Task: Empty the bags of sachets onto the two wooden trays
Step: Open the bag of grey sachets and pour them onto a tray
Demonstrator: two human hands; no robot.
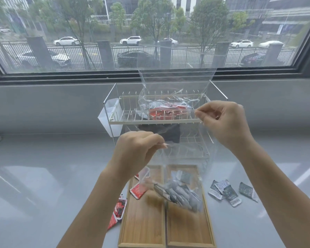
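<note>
Right, both hands, left hand [140, 149] and right hand [222, 122], pinch the clear bag [183, 176]; best shake the grey sachets [179, 196] squarely over the right tray [190, 228].

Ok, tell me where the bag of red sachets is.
Head view: the bag of red sachets lies on the top shelf of the white wire rack, centre, below the window.
</note>
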